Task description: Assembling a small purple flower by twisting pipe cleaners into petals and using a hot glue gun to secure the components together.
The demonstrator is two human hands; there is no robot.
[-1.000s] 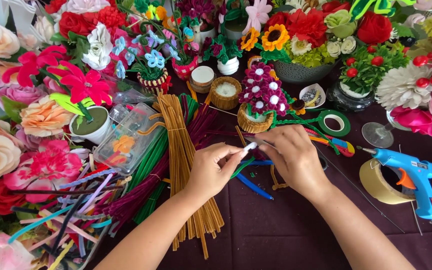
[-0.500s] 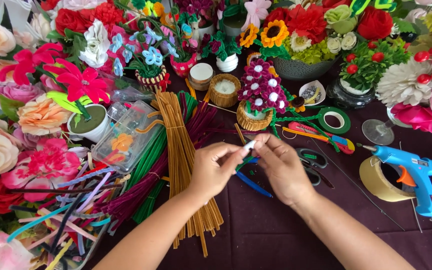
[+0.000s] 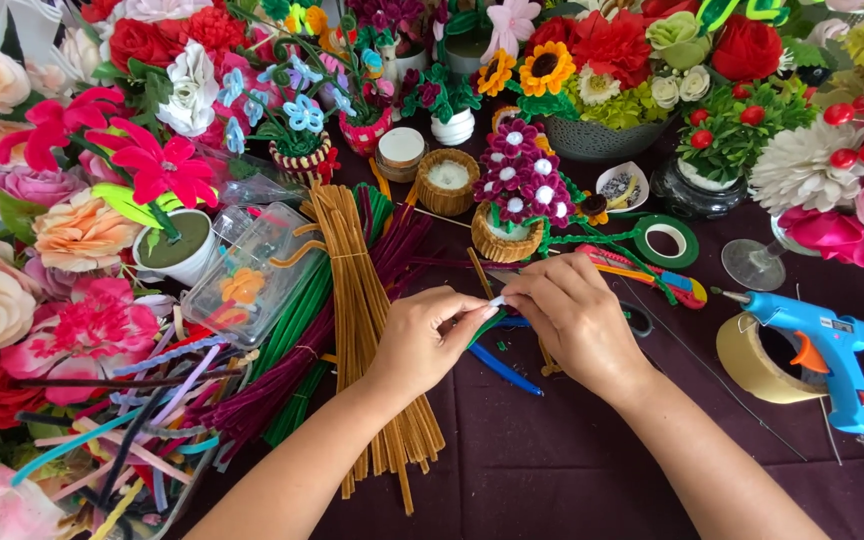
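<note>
Mostly dark maroon tablecloth (image 3: 572,470), craft flowers (image 3: 82,230) w/ pipe cleaners (image 3: 367,300) crowding it

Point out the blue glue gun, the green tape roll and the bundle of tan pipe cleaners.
blue glue gun (image 3: 820,338): head view, on its body.
green tape roll (image 3: 690,240): head view, on its right rim.
bundle of tan pipe cleaners (image 3: 352,290): head view, mid-bundle.

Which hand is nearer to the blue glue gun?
Right. The right hand lies just left of the blue glue gun, while the left hand is farther off, over the tan pipe cleaners.
</note>
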